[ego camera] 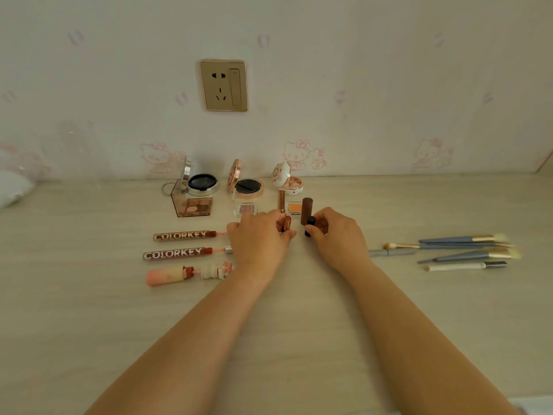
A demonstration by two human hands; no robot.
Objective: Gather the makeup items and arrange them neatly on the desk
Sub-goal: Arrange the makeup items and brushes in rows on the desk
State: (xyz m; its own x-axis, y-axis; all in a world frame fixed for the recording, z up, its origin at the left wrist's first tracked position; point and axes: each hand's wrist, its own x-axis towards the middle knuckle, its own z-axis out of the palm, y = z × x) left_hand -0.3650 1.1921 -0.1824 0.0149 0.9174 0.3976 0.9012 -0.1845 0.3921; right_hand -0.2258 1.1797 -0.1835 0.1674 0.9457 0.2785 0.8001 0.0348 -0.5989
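Both forearms reach forward over the pale desk [299, 339]. The left hand [257, 241] has its fingers curled around a pink lipstick [288, 222], which stands nearly upright between the fingertips, its long axis vertical and its top tilted slightly away. The right hand [336, 235] pinches a dark lipstick [310, 226] between thumb and fingers, also upright, base touching the desk. Left of the left fingers lie three tubes with their long axes running left to right: a peach tube [169, 276] nearest, with an ornate cap [216, 270] beside it, and two gloss tubes [179, 253] each reading "COLORKEY", wand ends pointing toward the hand. Right of the right fingers lie brushes [466, 250], handles pointing toward the hand and bristles away to the right. Just beyond the fingertips stand a brown cap [306, 209] and a rose-gold cap [281, 201], both upright, with two small shadow pans [294, 208] near them. Farther left sits an open palette [194, 206]. At the back, three compacts [248, 185] stand open against the wall, beneath a socket [224, 85]; their small print cannot be read.
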